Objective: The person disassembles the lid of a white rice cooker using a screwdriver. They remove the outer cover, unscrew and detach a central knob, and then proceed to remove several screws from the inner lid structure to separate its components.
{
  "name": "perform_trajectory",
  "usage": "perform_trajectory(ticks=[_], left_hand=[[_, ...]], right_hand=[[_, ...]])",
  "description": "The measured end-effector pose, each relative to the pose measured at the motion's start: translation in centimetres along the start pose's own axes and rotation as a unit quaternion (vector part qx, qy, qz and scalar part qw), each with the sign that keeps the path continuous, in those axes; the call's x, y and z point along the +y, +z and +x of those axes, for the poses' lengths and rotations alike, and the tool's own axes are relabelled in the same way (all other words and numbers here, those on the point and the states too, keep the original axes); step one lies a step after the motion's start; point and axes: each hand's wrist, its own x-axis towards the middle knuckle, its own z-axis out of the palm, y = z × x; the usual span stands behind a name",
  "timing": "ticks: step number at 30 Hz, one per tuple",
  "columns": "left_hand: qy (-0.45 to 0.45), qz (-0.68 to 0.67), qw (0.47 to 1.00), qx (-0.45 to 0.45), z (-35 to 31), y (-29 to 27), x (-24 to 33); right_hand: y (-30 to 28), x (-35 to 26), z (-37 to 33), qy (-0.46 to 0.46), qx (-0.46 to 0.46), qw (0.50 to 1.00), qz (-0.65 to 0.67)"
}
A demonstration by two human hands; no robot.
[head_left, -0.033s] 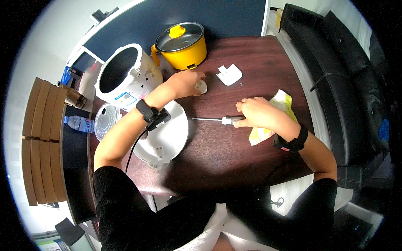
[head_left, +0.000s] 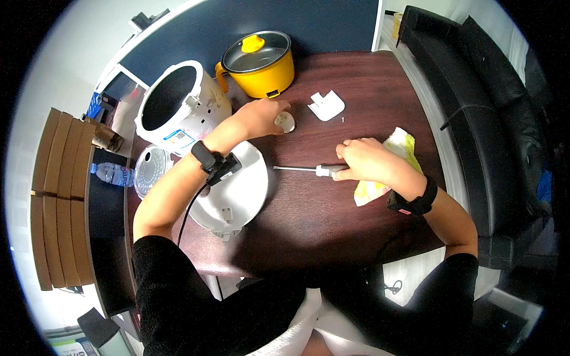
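My left hand (head_left: 264,117) reaches over the far middle of the table. Its fingers are closed on a small round white plastic piece (head_left: 285,122), whose face shows some detail too small to make out. My right hand (head_left: 363,159) is closed round the handle of a screwdriver (head_left: 323,171), its shaft pointing left. Beyond the hands lies a white plastic cover (head_left: 328,107) with a notched edge, and a tiny screw (head_left: 342,120) is beside it. Under my left forearm sits a round white appliance lid (head_left: 243,196), partly hidden by the arm.
A white rice cooker body (head_left: 208,113) stands at the far left, next to a yellow pot (head_left: 267,80) with a glass lid. A perforated disc (head_left: 149,172) and a water bottle (head_left: 113,174) are at the left. A yellow-white cloth (head_left: 402,142) lies by my right wrist.
The small round piece in my left hand has tilted slightly, so more of its face shows. My right hand and the screwdriver stay in place.
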Motion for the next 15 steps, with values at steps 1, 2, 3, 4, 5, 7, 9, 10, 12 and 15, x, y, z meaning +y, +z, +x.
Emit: perform_trajectory(ticks=[1, 2, 3, 4, 5, 7, 9, 10, 12, 15], left_hand=[[0.03, -0.024, 0.999, 0.02, -0.6, -0.6, -0.4], [0.016, -0.043, 0.998, 0.031, -1.6, -1.7, 0.1], [0.001, -0.063, 0.997, 0.042, -2.9, -2.7, 0.7], [-0.003, -0.081, 0.995, 0.063, -4.3, -3.3, 0.6], [-0.01, -0.099, 0.992, 0.083, -5.9, -3.6, 0.2], [-0.036, -0.116, 0.984, 0.128, -9.6, -4.8, 1.0], [-0.097, -0.13, 0.975, 0.149, -13.2, -5.3, 0.7], [-0.145, -0.154, 0.966, 0.147, -15.6, -5.6, 0.8], [-0.19, -0.167, 0.952, 0.174, -19.2, -4.9, 0.0], [-0.245, -0.167, 0.932, 0.209, -24.1, -2.2, -2.1]], right_hand=[[0.3, 0.1, 0.1, 0.003, -0.007, 1.0, -0.003], [0.6, 0.3, 0.0, 0.01, -0.013, 1.0, -0.008], [0.7, 0.4, 0.0, 0.016, -0.019, 1.0, -0.013], [0.7, 0.2, 0.0, 0.018, -0.023, 0.999, -0.016], [0.8, 0.0, 0.2, 0.016, -0.029, 0.999, -0.018], [1.0, -0.2, 0.4, 0.009, -0.027, 0.999, -0.028], [1.5, -0.1, 0.5, -0.01, -0.013, 0.999, -0.037], [1.0, -0.8, 0.9, -0.007, -0.037, 0.999, -0.023], [0.4, -1.5, 1.0, 0.01, -0.046, 0.999, 0.004], [0.6, -1.8, 1.5, 0.003, -0.049, 0.998, 0.026]])
